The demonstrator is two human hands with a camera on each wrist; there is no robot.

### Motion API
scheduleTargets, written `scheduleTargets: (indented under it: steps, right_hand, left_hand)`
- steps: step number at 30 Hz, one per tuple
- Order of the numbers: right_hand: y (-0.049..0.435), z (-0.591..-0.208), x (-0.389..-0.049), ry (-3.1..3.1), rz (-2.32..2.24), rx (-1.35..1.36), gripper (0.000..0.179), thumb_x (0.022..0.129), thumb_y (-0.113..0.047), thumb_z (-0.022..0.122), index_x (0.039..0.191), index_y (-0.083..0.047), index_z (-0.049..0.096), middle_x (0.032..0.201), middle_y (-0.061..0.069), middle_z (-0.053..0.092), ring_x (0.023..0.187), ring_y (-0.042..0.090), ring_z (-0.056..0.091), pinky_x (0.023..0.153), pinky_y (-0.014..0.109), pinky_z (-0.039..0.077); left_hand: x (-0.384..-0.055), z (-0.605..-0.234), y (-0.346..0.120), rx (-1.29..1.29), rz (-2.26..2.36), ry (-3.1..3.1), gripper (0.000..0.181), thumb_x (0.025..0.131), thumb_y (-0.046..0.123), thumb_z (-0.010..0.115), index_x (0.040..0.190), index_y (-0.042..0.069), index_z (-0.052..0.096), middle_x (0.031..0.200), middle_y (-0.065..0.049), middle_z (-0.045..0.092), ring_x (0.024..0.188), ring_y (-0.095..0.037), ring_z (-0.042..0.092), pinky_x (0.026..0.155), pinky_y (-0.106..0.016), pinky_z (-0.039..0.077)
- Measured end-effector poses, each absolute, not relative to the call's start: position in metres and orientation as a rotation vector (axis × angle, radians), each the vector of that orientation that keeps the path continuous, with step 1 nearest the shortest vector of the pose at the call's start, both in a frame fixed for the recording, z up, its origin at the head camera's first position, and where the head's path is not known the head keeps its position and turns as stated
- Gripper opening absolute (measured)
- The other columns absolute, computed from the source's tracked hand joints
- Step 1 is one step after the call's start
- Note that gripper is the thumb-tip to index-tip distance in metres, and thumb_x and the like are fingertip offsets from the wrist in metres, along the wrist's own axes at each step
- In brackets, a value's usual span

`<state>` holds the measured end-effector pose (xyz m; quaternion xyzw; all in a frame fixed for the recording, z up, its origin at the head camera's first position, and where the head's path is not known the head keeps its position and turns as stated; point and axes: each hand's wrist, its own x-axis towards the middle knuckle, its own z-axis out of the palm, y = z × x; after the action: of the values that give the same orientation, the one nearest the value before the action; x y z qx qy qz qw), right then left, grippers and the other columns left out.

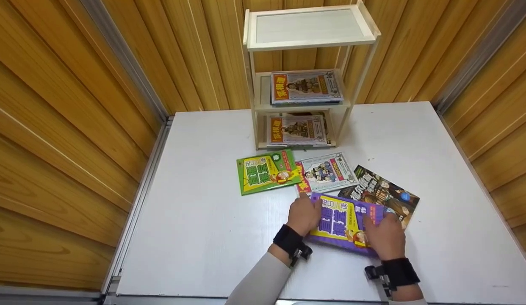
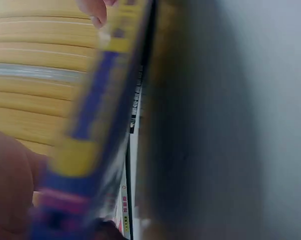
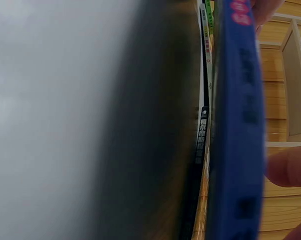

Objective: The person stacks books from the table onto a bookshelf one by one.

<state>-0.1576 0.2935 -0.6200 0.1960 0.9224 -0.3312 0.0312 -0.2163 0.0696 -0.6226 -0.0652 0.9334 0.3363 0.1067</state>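
Note:
Between my two hands is a purple and yellow book (image 1: 337, 224), its cover facing up. My left hand (image 1: 303, 215) grips its left end, and my right hand (image 1: 388, 238) grips the right end with the thumb on the cover. Both wrist views catch the book's edge (image 2: 98, 100) close up and blurred, raised off the table over a dark shadow. Partly beneath it in the head view lies a dark illustrated book (image 1: 392, 195). Beyond, a white comic-style book (image 1: 326, 171) touches a green and yellow book (image 1: 265, 171) that overlaps its left side.
A small cream shelf rack (image 1: 316, 44) stands at the back of the white table (image 1: 195, 212). Its middle tier holds a book stack (image 1: 307, 87), and another stack (image 1: 297, 129) lies on the bottom tier. Wood-patterned walls (image 1: 68, 140) enclose the table at the sides and back.

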Motion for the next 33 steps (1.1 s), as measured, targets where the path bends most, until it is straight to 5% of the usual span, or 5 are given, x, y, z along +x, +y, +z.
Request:
scheduleTargets:
  steps: [3,9,15,23,33]
  right_hand:
    - [0.289,-0.613,-0.159,2.810,-1.135,0.624,0.084,0.105,-0.051,0.057,0.145,0.020,0.038,0.133,0.043,0.053,0.123,0.060,0.056,0.102,0.068,0.045]
    - [0.274,-0.604,-0.168,2.801,-1.278,0.534,0.069,0.109,-0.038,0.054,0.145,0.019,0.042,0.135,0.042,0.055,0.128,0.057,0.053,0.108,0.067,0.041]
    - [0.253,-0.604,-0.180,2.761,-1.319,0.441,0.069,0.109,-0.037,0.053,0.151,0.015,0.035,0.138,0.040,0.054,0.129,0.053,0.054,0.110,0.066,0.041]
    - [0.219,-0.610,-0.190,2.781,-1.292,0.319,0.058,0.108,-0.035,0.053,0.140,0.011,0.037,0.120,0.041,0.061,0.107,0.052,0.065,0.092,0.064,0.049]
    - [0.197,-0.625,-0.184,2.879,-1.171,0.247,0.043,0.111,-0.034,0.049,0.116,0.009,0.046,0.090,0.031,0.066,0.083,0.043,0.068,0.076,0.059,0.052]
  left_hand:
    - [-0.220,-0.618,0.061,-0.239,1.112,2.664,0.066,0.109,0.050,0.054,0.146,-0.005,0.050,0.121,-0.023,0.070,0.113,-0.033,0.069,0.098,-0.046,0.057]
    - [-0.221,-0.612,0.039,-0.269,1.352,2.597,0.039,0.109,0.044,0.054,0.120,0.007,0.053,0.095,-0.014,0.068,0.087,-0.025,0.065,0.080,-0.042,0.056]
    - [-0.217,-0.609,0.019,-0.336,1.377,2.575,0.036,0.111,0.041,0.052,0.126,0.008,0.048,0.096,-0.011,0.066,0.084,-0.021,0.061,0.073,-0.036,0.050]
    - [-0.204,-0.621,-0.013,-0.352,1.517,2.616,0.029,0.112,0.031,0.050,0.124,0.006,0.039,0.081,-0.007,0.058,0.071,-0.021,0.057,0.062,-0.034,0.043]
    - [-0.180,-0.639,-0.032,-0.311,1.381,2.824,0.042,0.114,0.037,0.045,0.111,-0.004,0.056,0.083,-0.013,0.065,0.081,-0.028,0.069,0.077,-0.052,0.056]
